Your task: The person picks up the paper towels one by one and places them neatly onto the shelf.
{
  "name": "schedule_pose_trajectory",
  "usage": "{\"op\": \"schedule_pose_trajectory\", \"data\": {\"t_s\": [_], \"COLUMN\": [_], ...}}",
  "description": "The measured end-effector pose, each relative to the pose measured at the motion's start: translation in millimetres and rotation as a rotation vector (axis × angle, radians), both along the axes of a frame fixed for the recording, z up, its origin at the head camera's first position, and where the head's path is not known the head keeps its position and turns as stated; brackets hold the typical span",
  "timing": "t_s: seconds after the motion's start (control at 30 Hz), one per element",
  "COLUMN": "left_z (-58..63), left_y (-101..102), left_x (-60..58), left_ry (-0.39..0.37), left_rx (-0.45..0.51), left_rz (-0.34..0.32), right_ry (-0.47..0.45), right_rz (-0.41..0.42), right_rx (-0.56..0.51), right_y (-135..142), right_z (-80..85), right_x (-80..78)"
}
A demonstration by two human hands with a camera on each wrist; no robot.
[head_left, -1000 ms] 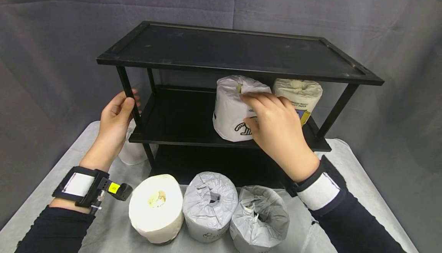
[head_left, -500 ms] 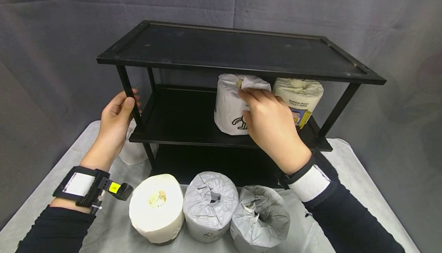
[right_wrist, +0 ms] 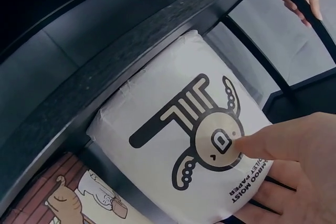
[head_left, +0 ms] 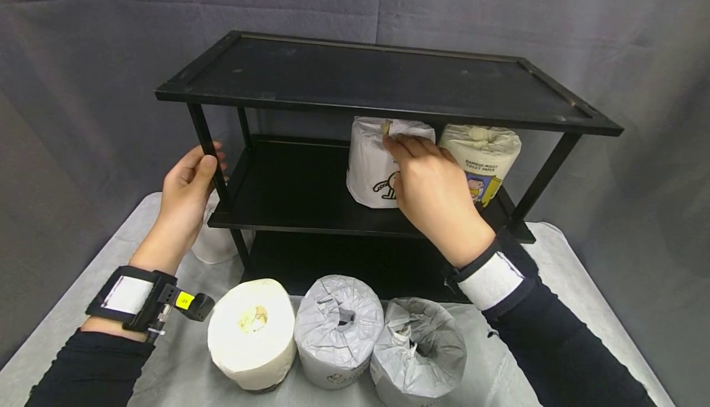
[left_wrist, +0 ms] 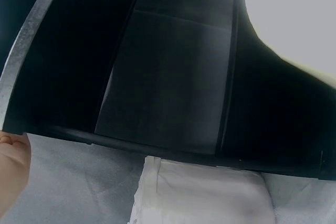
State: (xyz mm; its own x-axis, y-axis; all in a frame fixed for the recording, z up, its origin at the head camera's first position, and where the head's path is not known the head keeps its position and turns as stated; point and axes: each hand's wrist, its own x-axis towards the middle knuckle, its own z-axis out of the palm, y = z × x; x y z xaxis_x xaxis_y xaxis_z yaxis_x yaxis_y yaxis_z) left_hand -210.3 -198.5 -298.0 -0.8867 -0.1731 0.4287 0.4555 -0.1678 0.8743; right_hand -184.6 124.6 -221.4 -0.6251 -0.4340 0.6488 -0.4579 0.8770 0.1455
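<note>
My right hand (head_left: 438,194) holds a white-wrapped toilet roll (head_left: 366,169) standing on the middle shelf, its upper edge right under the top board. In the right wrist view, the thumb rests on the printed cartoon of that toilet roll (right_wrist: 173,124), and the fingers lie at the end with the lettering. My left hand (head_left: 191,179) grips the front left post of the black shelf rack (head_left: 366,80), thumb in front and fingers behind. Part of the left hand (left_wrist: 13,174) shows at the left wrist view's edge. Right of the held roll stands a cream toilet roll (head_left: 482,148) with a coloured print.
In front of the rack stand a cream roll (head_left: 252,333), a white-wrapped roll (head_left: 338,333) and a greyish roll with a loosened wrapper (head_left: 418,357). Another white roll (head_left: 213,240) is partly hidden behind the left post. A grey cloth backdrop (head_left: 310,0) hangs behind.
My right hand and the toilet roll in it have moved back, deeper onto the middle shelf. More of the cream roll's print now shows. The left hand stays on the post.
</note>
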Motion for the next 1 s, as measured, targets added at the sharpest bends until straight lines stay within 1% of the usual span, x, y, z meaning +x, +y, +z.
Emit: {"op": "schedule_pose_trajectory", "data": {"t_s": [0.37, 0.6, 0.77, 1.0], "left_z": [-2.1, -2.2, -3.2, -3.5], "left_y": [-3.6, -4.0, -4.6, -6.0], "left_x": [0.2, -0.2, -1.6, -0.2], "left_ry": [0.030, 0.029, 0.051, 0.046], "left_rx": [0.007, -0.005, 0.013, 0.010], "left_rz": [0.000, 0.011, -0.008, -0.007], "right_ry": [0.066, 0.069, 0.034, -0.102], "right_rz": [0.011, -0.007, -0.003, -0.010], "right_rx": [0.011, 0.017, -0.010, -0.041], "right_y": [-2.0, -3.8, -2.1, 1.5], "right_z": [-2.5, -3.8, -4.1, -6.0], "right_x": [-7.7, -8.7, -6.4, -1.2]}}
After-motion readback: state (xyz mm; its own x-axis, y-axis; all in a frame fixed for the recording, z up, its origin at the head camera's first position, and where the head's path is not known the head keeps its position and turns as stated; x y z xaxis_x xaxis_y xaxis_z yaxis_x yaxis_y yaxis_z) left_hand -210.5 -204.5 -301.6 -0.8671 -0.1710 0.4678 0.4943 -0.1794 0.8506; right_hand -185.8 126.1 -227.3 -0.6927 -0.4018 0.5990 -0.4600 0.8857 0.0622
